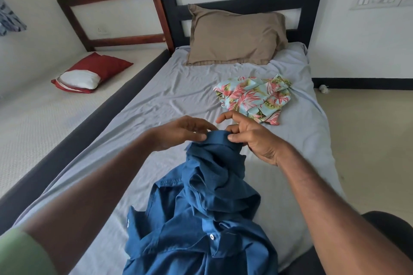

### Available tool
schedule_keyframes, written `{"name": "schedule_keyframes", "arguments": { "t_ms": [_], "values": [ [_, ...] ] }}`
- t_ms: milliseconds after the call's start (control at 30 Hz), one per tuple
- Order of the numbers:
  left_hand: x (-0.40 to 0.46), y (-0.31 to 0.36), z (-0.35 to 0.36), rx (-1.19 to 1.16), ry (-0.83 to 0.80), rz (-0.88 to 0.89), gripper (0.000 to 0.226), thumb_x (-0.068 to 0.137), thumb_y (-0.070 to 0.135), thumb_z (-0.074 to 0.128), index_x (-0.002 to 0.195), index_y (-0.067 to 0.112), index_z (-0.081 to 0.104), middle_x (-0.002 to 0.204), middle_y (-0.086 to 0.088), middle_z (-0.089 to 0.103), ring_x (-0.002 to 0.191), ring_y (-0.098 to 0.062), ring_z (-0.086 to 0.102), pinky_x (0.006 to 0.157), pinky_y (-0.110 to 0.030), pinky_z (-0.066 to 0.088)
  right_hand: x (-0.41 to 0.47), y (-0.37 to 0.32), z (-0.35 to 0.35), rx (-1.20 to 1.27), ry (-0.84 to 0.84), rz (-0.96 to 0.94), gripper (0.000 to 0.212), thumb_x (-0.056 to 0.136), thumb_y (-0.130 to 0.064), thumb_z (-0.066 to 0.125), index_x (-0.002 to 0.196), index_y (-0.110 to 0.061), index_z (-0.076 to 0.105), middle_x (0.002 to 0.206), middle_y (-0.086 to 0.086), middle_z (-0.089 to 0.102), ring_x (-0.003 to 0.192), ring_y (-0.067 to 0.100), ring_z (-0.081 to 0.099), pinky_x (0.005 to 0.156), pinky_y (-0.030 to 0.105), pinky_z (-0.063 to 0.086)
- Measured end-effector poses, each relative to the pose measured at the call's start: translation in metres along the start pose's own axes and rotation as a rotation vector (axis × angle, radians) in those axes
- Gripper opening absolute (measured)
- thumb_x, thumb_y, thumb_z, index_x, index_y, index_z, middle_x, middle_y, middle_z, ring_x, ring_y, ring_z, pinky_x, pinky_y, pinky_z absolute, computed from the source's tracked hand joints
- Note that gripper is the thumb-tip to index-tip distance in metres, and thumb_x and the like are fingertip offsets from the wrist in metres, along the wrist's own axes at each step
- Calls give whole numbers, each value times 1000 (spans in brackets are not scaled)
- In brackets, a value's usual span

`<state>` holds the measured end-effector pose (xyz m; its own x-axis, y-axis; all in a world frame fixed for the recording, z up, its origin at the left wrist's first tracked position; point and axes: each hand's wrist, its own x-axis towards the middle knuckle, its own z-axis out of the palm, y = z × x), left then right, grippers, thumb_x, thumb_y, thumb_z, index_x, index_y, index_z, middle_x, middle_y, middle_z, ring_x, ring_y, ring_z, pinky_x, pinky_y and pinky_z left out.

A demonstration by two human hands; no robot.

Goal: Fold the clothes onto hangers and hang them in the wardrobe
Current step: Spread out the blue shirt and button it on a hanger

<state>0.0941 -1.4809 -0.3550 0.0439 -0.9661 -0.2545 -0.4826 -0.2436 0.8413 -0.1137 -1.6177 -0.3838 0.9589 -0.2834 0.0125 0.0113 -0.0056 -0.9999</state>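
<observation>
Left hand (181,131) and right hand (250,138) pinch blue shirt (201,219) cuff edge above bed (156,105); floral garment (254,98) just beyond, bare sheet left of shirt.

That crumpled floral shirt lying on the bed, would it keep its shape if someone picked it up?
Probably not. The floral pink-and-blue fabric shirt lies bunched in soft folds on the grey bedsheet, so it would likely droop. It looks thin, probably light, and unlikely to slide or roll.

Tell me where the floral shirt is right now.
In the head view, the floral shirt lies crumpled on the grey bed sheet, on the right side of the bed, just beyond the right hand and nearer than the tan pillow.
</observation>
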Motion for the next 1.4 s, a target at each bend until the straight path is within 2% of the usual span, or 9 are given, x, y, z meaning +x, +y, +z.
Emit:
{"name": "schedule_keyframes", "arguments": {
  "t_ms": [167, 367, 567, 700, 800, 933, 1133, 1267, 1400],
  "values": [
    [-13, 1, -25, 72, -117, -23, 15, 95, 16, 64, 88, 4, 71, 77, 1, 64, 71, -9, 55, 70, -20, 44, -3, -16, -18, -100, 4, -14, 34, 95, 4, 55, 122, -14, 62, 79, 5, 63, 76, 11, 60, 69, 17, 45],
    [-34, 24, -77, -116, 163, 166, 74, 85, 44, 77, 118, -19, 55, 113, -35, 58, 103, -38, 53, 97, -54, 38, -8, -15, -40, -291, -47, 161, 25, 82, -34, 73, 98, -16, 80, 106, 4, 77, 105, 15, 68, 102, 38, 43],
    [-48, 47, -105, 177, 326, -133, 53, 83, 50, 66, 119, 11, 65, 126, -6, 63, 118, -22, 56, 113, -53, 34, -7, -34, -47, -317, -136, 431, 45, 79, -35, 84, 120, -34, 65, 117, -9, 74, 111, 14, 70, 105, 45, 35],
    [-44, 66, -77, 284, 436, -376, 92, 70, 93, 47, 123, 18, 53, 124, 4, 53, 116, -21, 51, 96, -47, 45, 12, -62, -29, -242, 170, 82, 30, 86, 1, 76, 112, -12, 69, 89, -7, 77, 79, 1, 72, 64, 11, 54],
    [-36, 87, -66, 108, 579, -393, 122, 48, 95, 64, 142, 25, 29, 137, 4, 44, 122, -25, 49, 98, -58, 47, 34, -99, -29, -278, 435, -134, 29, 79, -2, 83, 99, -17, 68, 85, -7, 71, 77, 5, 67, 61, 17, 53],
    [-24, 137, -64, -40, 764, -250, 113, 52, 75, 84, 133, 26, 23, 131, 1, 47, 112, -22, 52, 81, -45, 48, 62, -172, -23, -389, 642, -346, 28, 71, -16, 83, 84, -26, 60, 85, 0, 67, 79, 19, 67, 62, 39, 61],
    [-29, 194, -43, 311, 1300, 6, 96, 50, 87, 74, 114, 24, 41, 115, 4, 45, 109, -17, 45, 87, -39, 44, 74, -272, -9, -477, 793, -569, 25, 86, 2, 51, 102, -17, 50, 83, -6, 54, 67, 4, 49, 48, 13, 36],
    [-34, 220, -45, -112, 834, -100, 99, 54, 99, 55, 103, 13, 65, 90, -4, 67, 80, -23, 64, 65, -36, 50, 70, -309, 4, -501, 728, -632, 44, 82, 8, 35, 111, -23, 47, 88, -5, 53, 71, 8, 47, 53, 15, 38],
    [-26, 226, -60, -511, 680, -101, 72, 70, 65, 81, 122, 20, 61, 118, -4, 68, 104, -26, 66, 72, -40, 57, 63, -322, 14, -410, 663, -726, 49, 87, 6, 34, 114, -33, 47, 99, -8, 55, 81, 10, 51, 69, 33, 47]
  ]
}}
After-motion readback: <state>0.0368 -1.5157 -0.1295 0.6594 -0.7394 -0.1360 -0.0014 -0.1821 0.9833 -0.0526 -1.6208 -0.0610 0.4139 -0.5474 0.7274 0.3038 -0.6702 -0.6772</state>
